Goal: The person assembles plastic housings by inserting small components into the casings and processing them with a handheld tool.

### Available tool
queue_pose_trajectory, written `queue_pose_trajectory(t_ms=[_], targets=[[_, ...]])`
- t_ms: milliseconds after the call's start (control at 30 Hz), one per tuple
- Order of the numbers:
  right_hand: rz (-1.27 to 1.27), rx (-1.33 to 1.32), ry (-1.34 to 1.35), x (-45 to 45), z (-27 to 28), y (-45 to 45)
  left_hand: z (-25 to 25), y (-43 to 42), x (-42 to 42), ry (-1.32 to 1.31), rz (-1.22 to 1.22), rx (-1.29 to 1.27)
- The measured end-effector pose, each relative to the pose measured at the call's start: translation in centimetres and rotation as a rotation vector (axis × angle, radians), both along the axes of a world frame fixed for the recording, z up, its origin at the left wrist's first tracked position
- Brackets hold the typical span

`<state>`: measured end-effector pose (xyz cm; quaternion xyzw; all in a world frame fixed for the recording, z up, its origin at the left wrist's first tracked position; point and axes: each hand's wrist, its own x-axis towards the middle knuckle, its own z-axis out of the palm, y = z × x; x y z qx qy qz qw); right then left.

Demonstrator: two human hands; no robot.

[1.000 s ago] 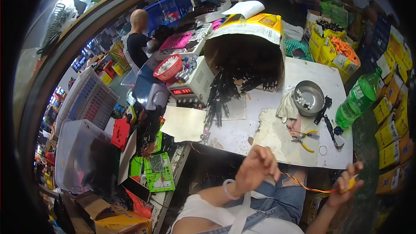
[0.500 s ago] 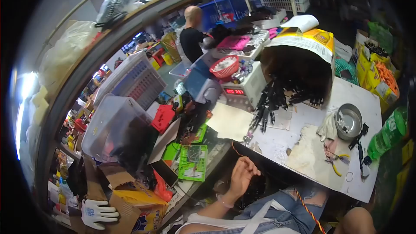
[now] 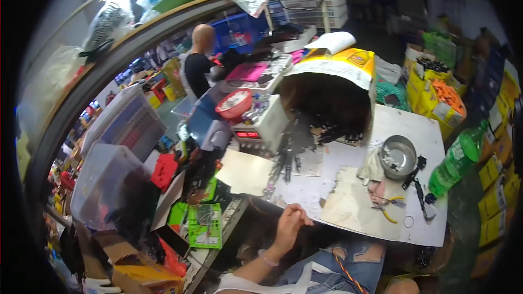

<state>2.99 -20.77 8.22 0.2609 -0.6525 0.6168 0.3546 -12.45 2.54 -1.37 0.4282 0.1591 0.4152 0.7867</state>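
Observation:
Near the front edge of the white table (image 3: 305,193), my left hand (image 3: 290,226) is raised with its fingers curled together; anything between the fingertips is too small to make out. My right hand is out of view. A twisted red and yellow wire (image 3: 347,273) runs over the jeans on my lap and out at the bottom of the view. On the table's worn sheet (image 3: 348,201) lie yellow-handled pliers (image 3: 389,215). Behind them stands a metal bowl (image 3: 397,157) with small white pieces in it, beside a pale cloth (image 3: 371,166).
Black parts spill from an open carton (image 3: 366,79). A green bottle (image 3: 458,158) stands at the right. Left of the table are green plastic frames (image 3: 205,226), a clear bin (image 3: 106,185) and a lit power supply (image 3: 264,125). A person (image 3: 196,68) is farther back.
My right hand has left the view. My left hand has moved away from the wire towards the table edge, its fingers now curled. The camera view has swung left and partly back.

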Motion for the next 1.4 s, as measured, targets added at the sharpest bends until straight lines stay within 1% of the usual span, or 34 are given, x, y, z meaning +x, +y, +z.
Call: queue_pose_trajectory(t_ms=[67,100,133,200,233,300,367,400,433,467,500,533,567,600,667,733,767,833,867,900,933,967,1000,1033,1067,1100,1167,1200,1233,1267,1300,1333,1367,1400], targets=[[-0.998,-0.909,-0.025,0.7,-2.4,-1.8,0.0,1.0,0.4,0.185,0.068,0.168],[-0.832,-1.121,-0.186,2.5,-3.9,-0.8,0.2,1.6,0.5,0.233,0.053,0.183],[-0.907,-1.086,-0.401,3.5,-5.8,-0.1,0.7,2.3,0.8,0.351,0.104,0.292],[-1.076,-1.241,-0.627,4.6,-9.7,-1.2,0.3,4.2,1.5,0.514,0.181,0.533],[-1.076,-1.238,-0.628,4.7,-11.4,-2.0,0.3,5.1,1.6,0.512,0.183,0.535],[-1.464,-1.547,-0.492,4.9,-15.2,-4.1,0.3,6.8,1.7,0.711,0.248,0.899],[-1.786,-1.778,-0.3,5.9,-21.4,-7.5,0.1,7.6,2.0,0.734,0.268,0.942],[-2.015,-1.697,-0.599,5.8,-22.8,-8.9,0.0,7.8,1.8,0.766,0.283,0.98],[-2.478,-1.081,-1.155,5.4,-23.1,-9.8,-0.2,7.9,1.8,0.767,0.293,1.002],[-2.713,-0.224,-1.646,5.2,-22.3,-10.3,-0.5,7.7,1.9,0.777,0.311,1.017],[-2.693,-0.385,-1.624,5.3,-21.6,-10.1,-0.9,7.6,1.9,0.781,0.312,1.012],[-2.659,-0.539,-1.607,5.3,-19.7,-9.0,-1.2,7.4,1.8,0.76,0.376,1.091],[-2.32,-1.285,-1.368,5.0,-15.5,-6.7,-1.8,7.4,1.3,0.775,0.397,1.127],[-2.295,-1.249,-1.385,5.8,-15.2,-5.2,-2.3,7.4,0.8,0.778,0.421,1.172],[-2.453,-0.342,-1.211,6.8,-14.9,-2.1,-2.4,7.1,-0.5,0.79,0.529,1.219],[-2.23,0.291,-1.251,7.1,-11.7,2.0,-2.1,6.5,-2.6,0.853,0.665,1.284],[-2.182,0.325,-1.185,6.5,-9.7,4.4,-2.0,6.4,-3.6,0.846,0.767,1.316],[-2.117,0.376,-1.027,4.3,-6.7,8.5,-2.9,6.3,-6.2,0.904,0.797,1.228],[-2.101,0.392,-0.931,3.0,-6.1,10.1,-3.5,6.4,-7.6,0.941,0.801,1.171],[-2.085,0.398,-0.925,2.0,-6.1,11.0,-3.0,6.1,-8.6,0.963,0.806,1.074],[-1.949,0.414,-0.919,1.1,-6.2,11.7,-2.7,5.8,-9.3,0.965,0.892,1.028],[-1.822,0.425,-0.914,0.2,-6.4,12.3,-2.5,5.1,-9.2,0.885,0.951,0.785],[-1.815,0.409,-0.785,-1.0,-6.5,12.5,-2.4,4.6,-8.9,0.796,0.99,0.545],[-1.786,0.35,-0.86,-1.3,-7.7,12.1,-2.5,4.3,-9.2,0.792,0.98,0.549],[-1.758,0.291,-0.93,-1.6,-9.3,11.3,-2.5,4.2,-9.6,0.795,0.856,0.481],[-1.775,0.284,-0.931,-1.8,-10.5,10.5,-2.5,4.3,-9.7,0.797,0.73,0.414],[-1.834,0.108,-0.994,-2.4,-11.8,9.0,-2.9,5.1,-9.0,0.822,0.669,0.413],[-1.85,0.094,-0.999,-2.4,-12.2,8.7,-3.1,5.5,-8.6,0.85,0.622,0.405],[-1.793,0.041,-1.015,-2.6,-12.2,8.5,-3.0,6.1,-8.2,0.826,0.512,0.357],[-1.736,-0.011,-1.03,-2.9,-11.8,8.3,-2.4,6.5,-7.1,0.824,0.487,0.361],[-1.726,-0.032,-0.971,-3.4,-11.1,8.6,-1.6,6.8,-5.5,0.68,0.51,0.545],[-1.623,-0.104,-0.871,-4.0,-9.9,9.3,-0.6,7.1,-4.0,0.524,0.531,0.725],[-1.522,-0.17,-0.769,-4.7,-8.3,10.2,0.6,7.4,-2.6,0.508,0.498,0.891],[-1.347,-0.167,-0.711,-5.3,-6.1,11.2,1.6,7.4,-1.2,0.482,0.458,1.058]])
